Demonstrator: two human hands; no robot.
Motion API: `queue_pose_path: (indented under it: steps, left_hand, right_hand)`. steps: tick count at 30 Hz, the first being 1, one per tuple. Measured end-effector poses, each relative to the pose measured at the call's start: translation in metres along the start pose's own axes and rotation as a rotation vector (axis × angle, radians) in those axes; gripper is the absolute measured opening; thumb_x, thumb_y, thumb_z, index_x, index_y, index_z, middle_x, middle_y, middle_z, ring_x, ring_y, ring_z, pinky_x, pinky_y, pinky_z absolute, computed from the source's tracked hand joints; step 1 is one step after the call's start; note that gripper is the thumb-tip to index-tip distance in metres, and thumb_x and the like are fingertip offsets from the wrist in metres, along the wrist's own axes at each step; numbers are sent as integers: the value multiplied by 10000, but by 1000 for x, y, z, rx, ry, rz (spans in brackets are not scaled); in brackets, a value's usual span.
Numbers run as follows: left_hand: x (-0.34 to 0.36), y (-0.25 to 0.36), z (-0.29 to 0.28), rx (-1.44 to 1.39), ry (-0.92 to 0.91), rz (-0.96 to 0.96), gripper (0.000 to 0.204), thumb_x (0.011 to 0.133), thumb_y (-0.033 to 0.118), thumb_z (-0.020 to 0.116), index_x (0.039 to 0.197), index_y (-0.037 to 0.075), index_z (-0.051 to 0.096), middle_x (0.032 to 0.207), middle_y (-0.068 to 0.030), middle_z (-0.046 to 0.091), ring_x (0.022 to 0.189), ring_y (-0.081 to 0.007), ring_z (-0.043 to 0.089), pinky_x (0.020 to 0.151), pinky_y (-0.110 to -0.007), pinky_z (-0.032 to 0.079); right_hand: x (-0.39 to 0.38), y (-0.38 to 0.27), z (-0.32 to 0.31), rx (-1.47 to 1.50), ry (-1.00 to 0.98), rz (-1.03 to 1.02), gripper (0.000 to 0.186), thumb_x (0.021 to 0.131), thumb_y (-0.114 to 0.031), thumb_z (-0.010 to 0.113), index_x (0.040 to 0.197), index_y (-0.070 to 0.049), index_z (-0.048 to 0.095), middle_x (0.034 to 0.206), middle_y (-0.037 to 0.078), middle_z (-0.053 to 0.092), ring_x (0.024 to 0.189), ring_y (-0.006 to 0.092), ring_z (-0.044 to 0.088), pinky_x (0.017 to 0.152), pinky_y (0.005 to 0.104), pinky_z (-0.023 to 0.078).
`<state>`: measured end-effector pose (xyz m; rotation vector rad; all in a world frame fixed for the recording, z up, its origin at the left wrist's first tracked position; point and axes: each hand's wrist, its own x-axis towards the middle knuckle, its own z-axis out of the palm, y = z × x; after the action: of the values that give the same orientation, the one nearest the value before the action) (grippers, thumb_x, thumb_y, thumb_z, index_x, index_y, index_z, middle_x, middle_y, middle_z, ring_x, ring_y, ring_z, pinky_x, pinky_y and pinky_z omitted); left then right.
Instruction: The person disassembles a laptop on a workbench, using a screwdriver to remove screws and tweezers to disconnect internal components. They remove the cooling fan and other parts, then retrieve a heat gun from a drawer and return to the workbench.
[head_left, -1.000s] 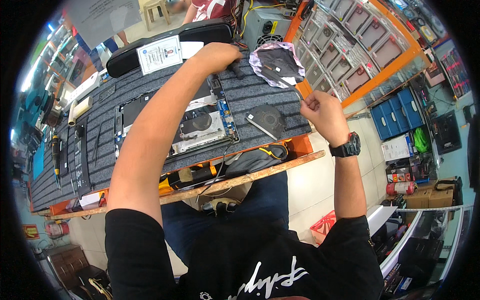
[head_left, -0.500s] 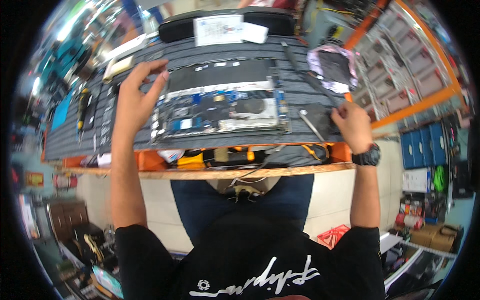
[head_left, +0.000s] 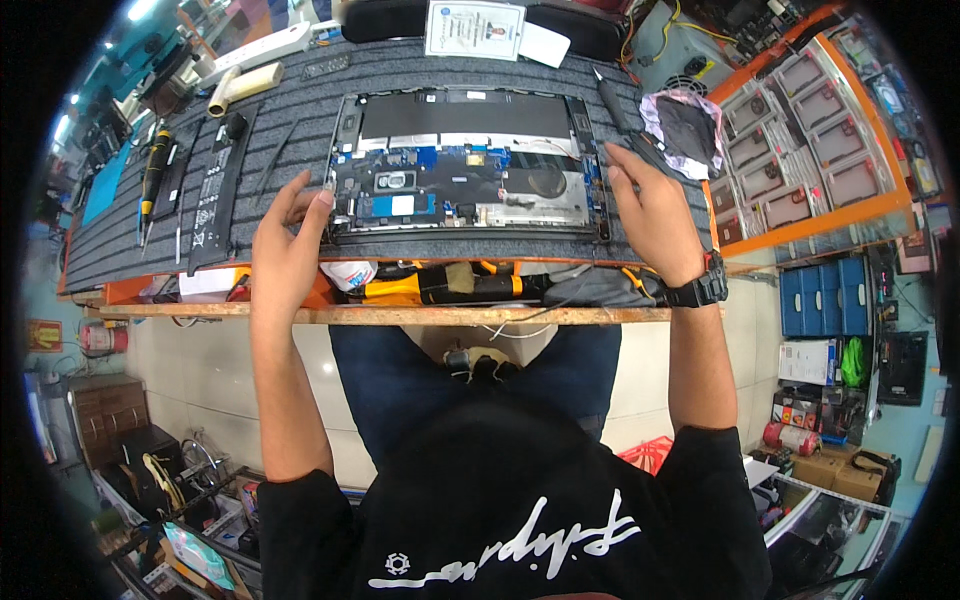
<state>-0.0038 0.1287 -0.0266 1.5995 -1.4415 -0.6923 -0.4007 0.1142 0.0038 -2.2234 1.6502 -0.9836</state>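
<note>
A laptop base (head_left: 460,180) lies on the ribbed grey mat in front of me. Its cover is off, so the blue circuit board, a round fan and a black panel along the far side show. My left hand (head_left: 290,235) is at its left edge, thumb and bent fingertips against the side. At the right edge is my right hand (head_left: 655,215), its thumb and fingertips against the frame there. The undersides of the fingers are hidden. To the left of my left hand lies a long black laptop battery (head_left: 215,195).
A yellow-black screwdriver (head_left: 155,170) and a cream tube-shaped piece (head_left: 245,88) lie at left. A pinkish cloth-edged dark item (head_left: 682,130) and a black-handled tool (head_left: 610,98) are at right. Below the mat, an open drawer (head_left: 450,285) holds tools. An orange-framed glass case (head_left: 810,140) stands at right.
My right hand has come left from the dark patch and white stick to the laptop's right edge. My left hand has lowered along its left side. The whole view has shifted.
</note>
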Motion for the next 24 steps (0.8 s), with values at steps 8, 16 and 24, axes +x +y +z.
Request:
queue_pose_path:
  steps: [8, 16, 24]
  left_hand:
    - [-31, 17, -4, 111, 80, 250, 438, 1014, 216, 668, 1396, 9, 613, 1379, -152, 637, 1259, -229, 599, 1052, -366, 455]
    - [-32, 8, -13, 108, 135, 309, 330, 1028, 191, 642, 1301, 8, 669, 1323, -106, 671, 1218, -198, 611, 1020, -331, 447]
    - [-30, -1, -13, 103, 104, 290, 304, 1034, 188, 633, 1269, 4, 688, 1288, -88, 690, 1197, -172, 607, 1006, -307, 435]
  right_hand:
    - [-36, -21, -41, 34, -328, -248, 334, 844, -11, 750, 1171, -50, 699, 1145, 125, 591, 1079, 312, 608, 886, 372, 520]
    - [-48, -2, -13, 147, -27, -104, 155, 891, -58, 769, 1036, -36, 717, 922, 69, 724, 823, 214, 705, 727, 316, 552]
    - [-20, 24, -8, 566, -110, 395, 331, 975, -109, 723, 1261, 44, 655, 879, 33, 728, 771, 68, 680, 632, 228, 513]
